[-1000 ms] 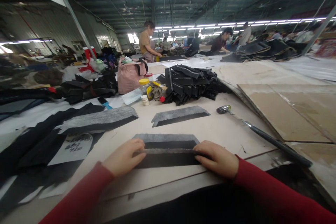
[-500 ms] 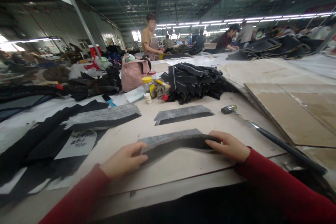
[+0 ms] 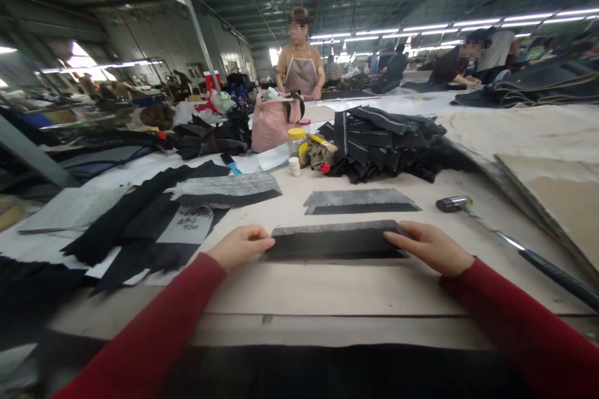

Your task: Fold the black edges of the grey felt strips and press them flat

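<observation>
A black fabric strip (image 3: 330, 242) with a grey upper edge spans the space between my hands, just above or on the tabletop. My left hand (image 3: 243, 246) pinches its left end between thumb and fingers. At the other end, my right hand (image 3: 428, 246) grips the corner, thumb in front and fingers behind. Beyond it lies a similar grey-and-black strip (image 3: 362, 201) flat on the table. To the left, a stack of grey-topped strips (image 3: 229, 187) rests beside a handwritten paper (image 3: 185, 224) on black fabric pieces (image 3: 135, 224).
A roller tool (image 3: 519, 243) lies at the right near stacked boards (image 3: 552, 181). Farther back are a heap of black strips (image 3: 384, 143), a yellow-lidded jar (image 3: 297, 144), a small white bottle (image 3: 294, 167), a brush (image 3: 322, 142) and a pink bag (image 3: 274, 121). A person (image 3: 299, 62) stands behind.
The strip was bowed upward between my hands; now it hangs straighter and flatter, its front face folded downward. My view has turned left, so the surroundings appear shifted right.
</observation>
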The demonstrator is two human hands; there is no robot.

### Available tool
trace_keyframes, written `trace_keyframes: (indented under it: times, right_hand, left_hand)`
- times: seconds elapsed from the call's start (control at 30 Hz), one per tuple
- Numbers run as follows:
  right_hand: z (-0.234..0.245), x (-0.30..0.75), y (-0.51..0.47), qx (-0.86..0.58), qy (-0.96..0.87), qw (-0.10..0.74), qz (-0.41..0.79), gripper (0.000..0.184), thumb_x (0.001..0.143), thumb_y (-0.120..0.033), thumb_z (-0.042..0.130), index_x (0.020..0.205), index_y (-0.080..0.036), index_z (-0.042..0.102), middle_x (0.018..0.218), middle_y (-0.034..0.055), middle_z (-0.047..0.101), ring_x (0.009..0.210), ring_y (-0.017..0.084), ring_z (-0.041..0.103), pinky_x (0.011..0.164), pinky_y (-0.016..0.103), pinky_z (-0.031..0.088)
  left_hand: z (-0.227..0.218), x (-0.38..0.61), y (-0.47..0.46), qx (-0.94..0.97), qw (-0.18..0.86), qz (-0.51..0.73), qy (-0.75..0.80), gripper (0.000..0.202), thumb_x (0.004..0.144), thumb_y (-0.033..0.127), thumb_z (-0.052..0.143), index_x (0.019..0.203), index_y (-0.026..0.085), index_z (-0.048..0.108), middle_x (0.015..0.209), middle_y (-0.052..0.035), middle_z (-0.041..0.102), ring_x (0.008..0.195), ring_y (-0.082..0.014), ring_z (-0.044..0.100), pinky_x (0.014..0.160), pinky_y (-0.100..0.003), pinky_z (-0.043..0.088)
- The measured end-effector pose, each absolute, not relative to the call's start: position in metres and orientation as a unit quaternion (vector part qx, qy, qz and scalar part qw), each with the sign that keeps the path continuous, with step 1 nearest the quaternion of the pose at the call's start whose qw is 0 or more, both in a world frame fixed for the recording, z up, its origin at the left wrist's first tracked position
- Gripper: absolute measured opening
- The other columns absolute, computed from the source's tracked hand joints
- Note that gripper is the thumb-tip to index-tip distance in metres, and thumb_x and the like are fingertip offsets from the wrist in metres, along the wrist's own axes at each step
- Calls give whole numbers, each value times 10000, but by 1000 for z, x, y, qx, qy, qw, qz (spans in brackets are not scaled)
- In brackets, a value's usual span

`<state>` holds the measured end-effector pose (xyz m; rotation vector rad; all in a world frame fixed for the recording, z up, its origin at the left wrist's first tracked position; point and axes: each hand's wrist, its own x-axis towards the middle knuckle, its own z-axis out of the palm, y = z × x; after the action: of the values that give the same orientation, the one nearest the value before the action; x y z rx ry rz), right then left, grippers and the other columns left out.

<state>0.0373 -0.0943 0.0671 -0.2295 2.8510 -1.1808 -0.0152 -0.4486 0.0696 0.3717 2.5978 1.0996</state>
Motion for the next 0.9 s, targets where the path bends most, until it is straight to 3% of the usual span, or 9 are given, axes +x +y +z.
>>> trace_keyframes:
  times: [0.2,0.9]
  right_hand:
    - [54,30,-97,-69,960,-7,-271,400,766,-527,378,587,-178,453,572,-12,449,563,123,440,512,230,323]
    - [43,31,-102,-85,981,-61,-161,324,792,-430,397,602,-183,486,633,11,517,578,122,461,533,230,315]
  left_hand:
    - [63,-13,-450,150,100,334,925,266,668,404,525,581,154,518,601,17,495,587,-128,460,564,-238,346]
    - [48,-10,-448,175,23,247,953,254,698,405,506,594,175,523,662,7,503,632,-140,475,575,-243,350]
